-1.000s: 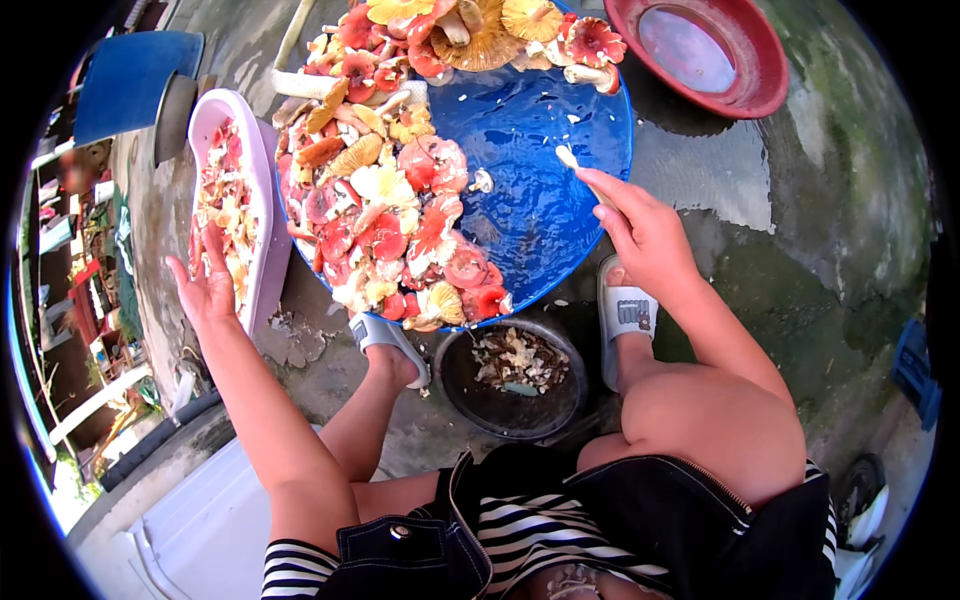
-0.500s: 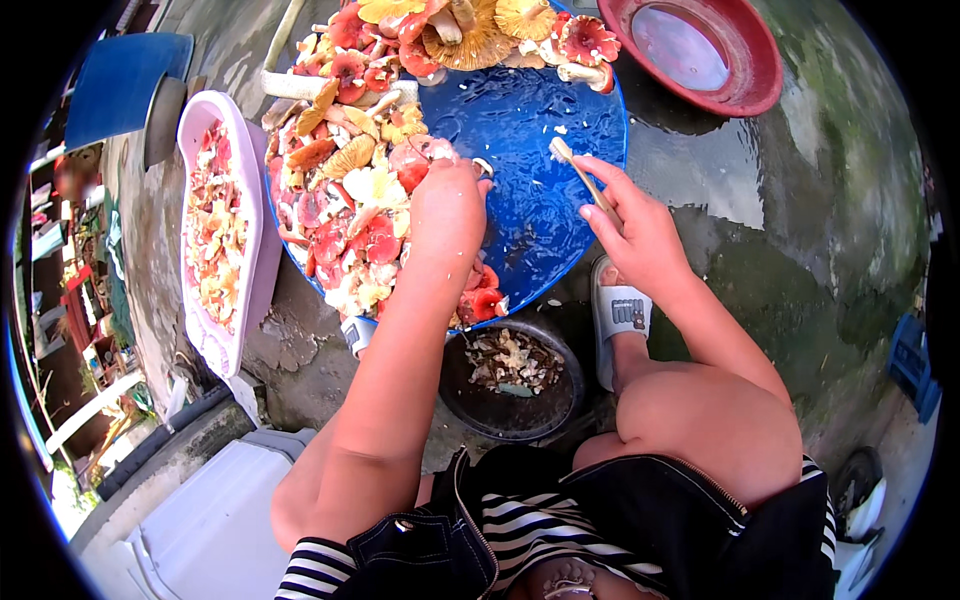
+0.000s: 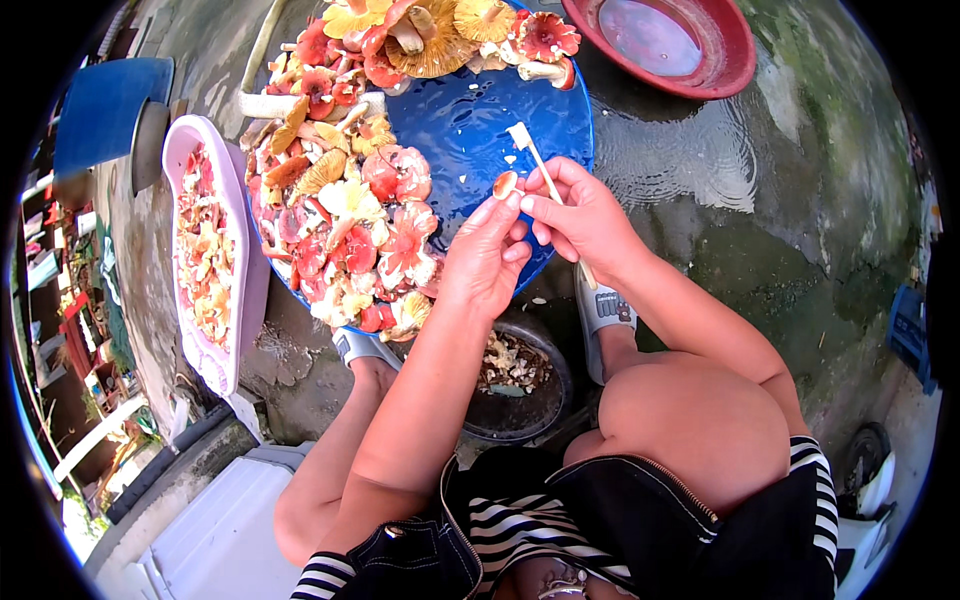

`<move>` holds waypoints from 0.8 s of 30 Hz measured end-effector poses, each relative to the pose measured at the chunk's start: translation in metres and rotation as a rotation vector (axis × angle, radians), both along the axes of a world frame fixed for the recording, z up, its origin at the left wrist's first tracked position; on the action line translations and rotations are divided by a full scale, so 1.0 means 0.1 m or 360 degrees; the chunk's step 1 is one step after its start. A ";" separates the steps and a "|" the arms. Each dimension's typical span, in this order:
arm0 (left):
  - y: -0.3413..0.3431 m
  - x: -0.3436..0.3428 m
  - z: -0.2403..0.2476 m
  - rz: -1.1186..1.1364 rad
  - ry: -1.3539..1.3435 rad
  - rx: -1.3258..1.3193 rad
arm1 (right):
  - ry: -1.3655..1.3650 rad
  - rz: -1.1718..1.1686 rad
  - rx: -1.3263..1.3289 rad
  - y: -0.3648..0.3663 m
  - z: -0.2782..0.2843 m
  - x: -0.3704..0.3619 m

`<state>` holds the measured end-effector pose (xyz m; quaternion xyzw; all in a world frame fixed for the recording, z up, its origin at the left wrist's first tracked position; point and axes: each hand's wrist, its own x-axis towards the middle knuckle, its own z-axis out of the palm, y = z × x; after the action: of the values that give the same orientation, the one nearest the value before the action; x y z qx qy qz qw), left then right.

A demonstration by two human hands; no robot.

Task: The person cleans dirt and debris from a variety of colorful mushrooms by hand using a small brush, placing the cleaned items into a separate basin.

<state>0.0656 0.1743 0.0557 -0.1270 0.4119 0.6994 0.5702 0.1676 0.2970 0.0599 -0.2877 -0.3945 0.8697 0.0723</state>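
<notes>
Pinched in the fingers of my left hand [image 3: 487,262] is a small mushroom [image 3: 506,184] with a brownish-orange cap. My right hand [image 3: 583,218] grips a pale toothbrush [image 3: 540,165], bristle end up and away from me, its fingertips close against the small mushroom. Both hands meet over the near right part of a round blue basin [image 3: 470,120] with water in it. Red, yellow and white mushrooms [image 3: 345,215] are heaped along the basin's left and far sides.
A pink tub [image 3: 237,220] with mushroom pieces stands to the left. At the upper right lies a red basin [image 3: 720,75] with water. Below the blue basin is a dark bowl of scraps [image 3: 515,362], between my feet. The concrete floor [image 3: 720,260] is wet.
My left hand has come up from the mushroom heap and moved right with a small mushroom. My right hand has moved left to meet it, the toothbrush still in it.
</notes>
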 end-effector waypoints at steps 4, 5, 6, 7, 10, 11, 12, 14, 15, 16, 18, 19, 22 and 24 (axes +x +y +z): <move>0.01 0.08 0.04 0.0033 0.0002 0.0022 | -0.0024 0.0036 -0.0218 0.03 -0.06 0.03; -0.01 0.10 0.02 0.0056 0.0001 0.0021 | -0.0033 0.0080 -0.0182 0.03 -0.07 0.04; -0.01 0.12 0.01 0.0081 0.0002 0.0022 | -0.0040 0.0125 -0.0145 0.03 -0.07 0.05; -0.02 0.13 0.00 0.0106 0.0003 0.0024 | -0.0046 0.0171 -0.0106 0.03 -0.08 0.06; -0.01 0.14 0.03 0.0154 -0.0163 0.0127 | 0.0047 0.0005 0.0154 -0.09 -0.11 0.01; 0.00 0.12 0.03 0.0170 -0.0173 0.0123 | 0.0085 0.0032 0.0289 -0.08 -0.09 0.05; -0.02 0.06 0.05 0.0191 -0.0176 0.0116 | 0.0163 0.0182 0.0310 -0.08 -0.05 0.09; -0.07 -0.08 0.01 0.0147 0.0003 0.0035 | 0.0314 0.0480 0.0351 -0.02 0.04 0.20; -0.06 -0.13 0.01 0.0094 0.0272 -0.0141 | 0.0104 0.1083 0.0260 0.08 0.13 0.26; -0.06 -0.20 0.02 0.0042 0.0550 -0.0320 | 0.0020 0.1502 0.0327 0.10 0.33 0.24; -0.14 -0.31 -0.18 -0.0241 0.0970 -0.0472 | 0.0180 0.1265 0.1255 0.01 0.21 0.32; -0.14 -0.33 -0.24 -0.0278 0.1057 -0.0510 | -0.0020 0.1062 0.1213 0.04 0.19 0.31; -0.10 -0.31 -0.37 -0.0408 0.1145 -0.0604 | -0.0505 0.0698 0.2016 0.12 0.06 0.19; -0.07 -0.24 -0.44 -0.0451 0.1017 -0.0688 | -0.0566 0.0778 0.2086 0.06 0.05 0.14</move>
<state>0.0414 0.1675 0.0119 0.0378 0.7190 0.5156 0.4645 0.1818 0.3034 0.0644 -0.2258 -0.8941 0.3855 -0.0319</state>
